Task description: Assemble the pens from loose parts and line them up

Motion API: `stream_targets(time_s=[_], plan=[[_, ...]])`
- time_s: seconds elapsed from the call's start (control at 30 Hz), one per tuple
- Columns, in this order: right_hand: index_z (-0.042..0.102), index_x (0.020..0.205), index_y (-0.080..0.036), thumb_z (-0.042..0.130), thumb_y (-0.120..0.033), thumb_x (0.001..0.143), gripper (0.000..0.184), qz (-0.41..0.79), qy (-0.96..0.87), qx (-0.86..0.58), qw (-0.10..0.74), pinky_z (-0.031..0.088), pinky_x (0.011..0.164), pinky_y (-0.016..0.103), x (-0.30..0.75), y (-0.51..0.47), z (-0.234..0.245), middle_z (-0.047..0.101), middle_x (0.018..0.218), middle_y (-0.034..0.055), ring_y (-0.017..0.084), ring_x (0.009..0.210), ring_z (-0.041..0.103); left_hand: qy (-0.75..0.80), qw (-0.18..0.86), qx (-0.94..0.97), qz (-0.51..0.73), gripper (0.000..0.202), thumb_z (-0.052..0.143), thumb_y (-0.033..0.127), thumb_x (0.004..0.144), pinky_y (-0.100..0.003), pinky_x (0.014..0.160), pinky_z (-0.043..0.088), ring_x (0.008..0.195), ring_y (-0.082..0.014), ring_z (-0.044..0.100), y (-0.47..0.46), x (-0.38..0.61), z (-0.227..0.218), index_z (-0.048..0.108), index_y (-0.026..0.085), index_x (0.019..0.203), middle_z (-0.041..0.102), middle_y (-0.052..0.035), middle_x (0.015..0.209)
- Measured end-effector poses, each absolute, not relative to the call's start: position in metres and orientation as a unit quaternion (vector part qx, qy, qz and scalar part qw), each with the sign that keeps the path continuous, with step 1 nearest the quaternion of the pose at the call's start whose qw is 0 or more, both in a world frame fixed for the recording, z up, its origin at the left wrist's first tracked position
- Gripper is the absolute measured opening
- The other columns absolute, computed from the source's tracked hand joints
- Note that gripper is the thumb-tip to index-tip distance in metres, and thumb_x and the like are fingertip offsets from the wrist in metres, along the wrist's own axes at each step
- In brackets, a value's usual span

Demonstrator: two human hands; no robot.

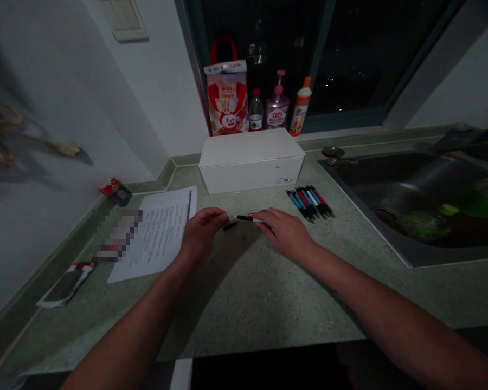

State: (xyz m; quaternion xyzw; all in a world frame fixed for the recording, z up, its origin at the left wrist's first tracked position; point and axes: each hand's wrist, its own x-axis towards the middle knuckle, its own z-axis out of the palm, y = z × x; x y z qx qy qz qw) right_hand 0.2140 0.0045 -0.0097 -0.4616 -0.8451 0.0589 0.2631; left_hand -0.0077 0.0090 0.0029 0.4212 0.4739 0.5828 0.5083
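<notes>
Okay, both hands are working low over the green speckled countertop [236, 303], close together at centre. The right hand [283, 233] is curling its fingers [264, 216] over the right end of a slim black-and-white pen [246, 218], seemingly pinching it, which looks to be keeping the pen level between the hands. The left hand [203, 234] is sitting right at the pen's left end with its fingers half curled; whether they are actually gripping it, I cannot tell. A small black pen part [230, 226] is lying on the counter just below those fingertips. Farther right, a batch of blue, red and white pens [309, 203] is lying side by side, likely kept parallel so they stay grouped. A white cardboard box [250, 161] is sitting toward the far wall, and printed paper sheets [162, 233] are lying to the left, within easy reach. A steel sink [406, 200] is taking up the right side.
</notes>
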Motion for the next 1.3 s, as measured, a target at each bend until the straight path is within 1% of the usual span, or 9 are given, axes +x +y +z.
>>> stream_targets(time_s=[0.3, 0.5, 0.67, 0.77, 0.9, 0.97, 1.03, 1.13, 1.3], plan=[[0.067, 0.124, -0.025, 0.047, -0.028, 0.102, 0.029, 0.051, -0.85, -0.459, 0.253, 0.054, 0.077, 0.037, 0.214, 0.001, -0.007, 0.072, 0.112, 0.0086, 0.025, 0.096, 0.069, 0.51, 0.438, 0.481, 0.563, 0.017, 0.082, 0.02, 0.066, -0.031, 0.077, 0.057, 0.073, -0.0159, 0.069, 0.004, -0.008, 0.001, 0.071, 0.019, 0.078, 0.072, -0.0002, 0.077], [0.066, 0.123, -0.028, 0.049, -0.027, 0.102, 0.028, 0.055, -0.854, -0.448, 0.258, 0.054, 0.081, 0.036, 0.213, -0.001, -0.007, 0.071, 0.119, 0.0062, 0.023, 0.101, 0.068, 0.504, 0.464, 0.512, 0.518, 0.017, 0.082, 0.022, 0.067, -0.029, 0.073, 0.055, 0.072, -0.0152, 0.068, 0.002, -0.007, -0.001, 0.07, 0.018, 0.079, 0.072, -0.0013, 0.076], [0.067, 0.124, -0.027, 0.051, -0.026, 0.101, 0.028, 0.066, -0.855, -0.444, 0.261, 0.055, 0.084, 0.038, 0.214, -0.002, -0.007, 0.071, 0.121, 0.0071, 0.024, 0.103, 0.069, 0.504, 0.48, 0.522, 0.493, 0.016, 0.08, 0.025, 0.07, -0.031, 0.07, 0.055, 0.067, -0.0167, 0.068, 0.0, -0.006, -0.002, 0.07, 0.018, 0.08, 0.072, -0.0011, 0.07], [0.067, 0.125, -0.029, 0.051, -0.025, 0.101, 0.029, 0.069, -0.854, -0.443, 0.264, 0.056, 0.084, 0.038, 0.215, -0.001, -0.007, 0.071, 0.122, 0.0064, 0.024, 0.103, 0.069, 0.503, 0.475, 0.532, 0.488, 0.018, 0.079, 0.026, 0.071, -0.032, 0.068, 0.055, 0.066, -0.0178, 0.068, 0.0, -0.007, -0.001, 0.071, 0.019, 0.086, 0.072, -0.0021, 0.07], [0.067, 0.124, -0.029, 0.052, -0.024, 0.1, 0.028, 0.074, -0.856, -0.438, 0.266, 0.056, 0.086, 0.038, 0.215, -0.001, -0.007, 0.07, 0.124, 0.006, 0.024, 0.105, 0.069, 0.522, 0.433, 0.578, 0.455, 0.015, 0.072, 0.033, 0.081, -0.031, 0.063, 0.052, 0.062, -0.0177, 0.065, 0.0, -0.01, -0.002, 0.072, 0.019, 0.077, 0.07, -0.0034, 0.064], [0.068, 0.123, -0.029, 0.052, -0.024, 0.1, 0.028, 0.081, -0.856, -0.434, 0.268, 0.056, 0.088, 0.039, 0.215, -0.001, -0.007, 0.07, 0.125, 0.0053, 0.024, 0.107, 0.068, 0.525, 0.407, 0.594, 0.454, 0.012, 0.073, 0.031, 0.079, -0.03, 0.063, 0.052, 0.063, -0.0176, 0.064, -0.001, -0.01, -0.004, 0.072, 0.02, 0.075, 0.07, -0.0027, 0.066], [0.068, 0.122, -0.029, 0.051, -0.024, 0.101, 0.028, 0.083, -0.855, -0.435, 0.269, 0.056, 0.091, 0.041, 0.214, 0.0, -0.007, 0.071, 0.126, 0.0049, 0.024, 0.109, 0.068, 0.519, 0.389, 0.604, 0.462, 0.008, 0.076, 0.027, 0.076, -0.031, 0.066, 0.053, 0.068, -0.0184, 0.066, -0.001, -0.011, -0.005, 0.074, 0.02, 0.08, 0.072, -0.0027, 0.071], [0.069, 0.12, -0.027, 0.051, -0.025, 0.101, 0.026, 0.075, -0.855, -0.442, 0.262, 0.056, 0.092, 0.043, 0.214, 0.0, -0.006, 0.072, 0.125, 0.0053, 0.026, 0.11, 0.068, 0.513, 0.378, 0.613, 0.467, 0.014, 0.077, 0.026, 0.075, -0.032, 0.068, 0.054, 0.072, -0.0188, 0.067, -0.001, -0.012, -0.007, 0.074, 0.021, 0.088, 0.074, -0.004, 0.079], [0.07, 0.118, -0.027, 0.05, -0.025, 0.101, 0.026, 0.067, -0.861, -0.441, 0.245, 0.056, 0.092, 0.044, 0.213, 0.0, -0.005, 0.072, 0.126, 0.0047, 0.026, 0.11, 0.068, 0.524, 0.362, 0.631, 0.443, 0.009, 0.073, 0.031, 0.08, -0.032, 0.064, 0.052, 0.066, -0.0188, 0.065, -0.003, -0.013, -0.006, 0.074, 0.021, 0.081, 0.072, -0.0028, 0.07]])
